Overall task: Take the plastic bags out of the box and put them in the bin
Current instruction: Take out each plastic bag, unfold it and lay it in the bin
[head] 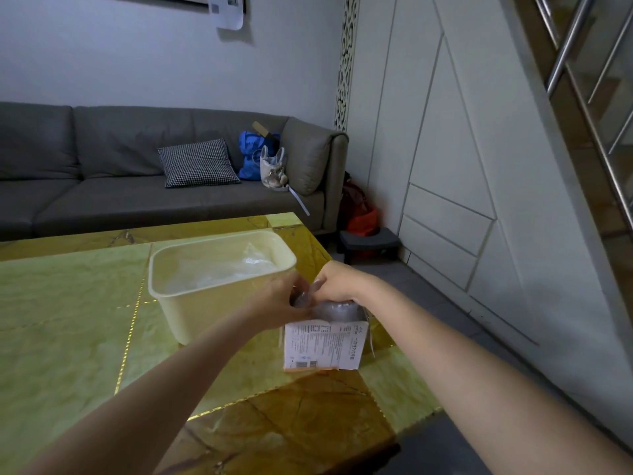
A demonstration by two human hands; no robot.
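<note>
Hands [279,298] [337,282] | both apparently pinch plastic bag [303,299] | above box [325,344]

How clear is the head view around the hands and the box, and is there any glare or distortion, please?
Head view: dim, soft light; the hands and plastic bags at the box look slightly blurred; gold seams of the table glint; wide-angle bending tilts the wall panels.
</note>
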